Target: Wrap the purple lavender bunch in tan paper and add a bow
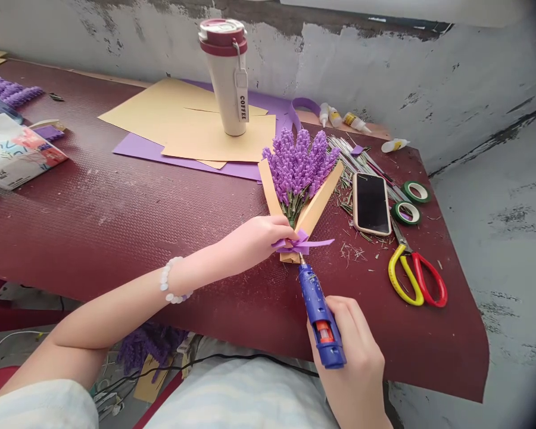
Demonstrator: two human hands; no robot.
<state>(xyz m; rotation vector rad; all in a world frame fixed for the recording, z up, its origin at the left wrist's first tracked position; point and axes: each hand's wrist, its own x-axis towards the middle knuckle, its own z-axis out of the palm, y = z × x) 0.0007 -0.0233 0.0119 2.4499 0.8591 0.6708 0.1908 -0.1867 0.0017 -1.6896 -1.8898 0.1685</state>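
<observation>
A bouquet of purple flowers (300, 164) lies on the table in a tan paper wrap (319, 205), stems toward me. Across the wrap's lower end sits a purple bow (310, 243). My left hand (265, 238) comes in from the left, its thumb and fingers closed on the bow's left part. In my right hand (352, 345) is a blue hot glue gun (317, 310), its metal nozzle pointing away from me. The nozzle tip is at the bow's lower edge; whether it touches is hard to tell.
Right of the bouquet lie a phone (371, 204), scissors (417, 277), green tape rolls (406, 213) and wire stems (343, 149). A coffee cup (227, 83) stands on tan sheets (161, 113) at the back. Small glue bottles (356, 122) lie by the wall. A tissue pack (18, 152) sits left.
</observation>
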